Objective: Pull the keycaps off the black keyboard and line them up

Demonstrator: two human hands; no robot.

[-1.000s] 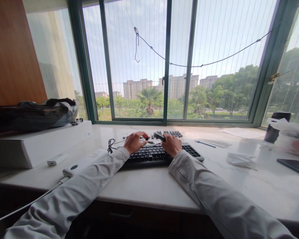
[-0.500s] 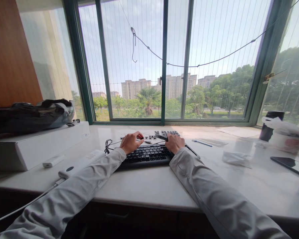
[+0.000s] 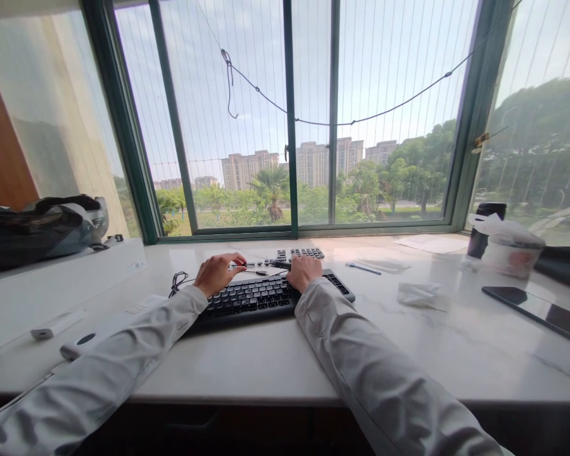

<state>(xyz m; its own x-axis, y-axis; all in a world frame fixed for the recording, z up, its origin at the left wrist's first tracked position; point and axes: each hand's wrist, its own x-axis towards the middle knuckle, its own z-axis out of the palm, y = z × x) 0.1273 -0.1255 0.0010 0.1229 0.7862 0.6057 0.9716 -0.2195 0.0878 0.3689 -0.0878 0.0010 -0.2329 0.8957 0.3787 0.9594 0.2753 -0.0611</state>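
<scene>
A black keyboard lies on the counter, and several of its keys look bare. Over its left rear edge is my left hand, thumb and forefinger drawn together at a small dark spot too tiny to make out. My right hand is closed around a slim dark tool that points left above the rear of the keyboard; its kind does not show. Behind the keyboard, loose black keycaps are laid out in rows. A cable plug lies between the hands.
Left are a white box with a dark bag on it and a white power strip. Right are a blue pen, a clear plastic packet, a phone or tablet and a bagged tub.
The view has turned right, shifting everything left in the picture. The dark tool now lies lower and flatter in my right hand. My left hand stays by the keyboard's rear left.
</scene>
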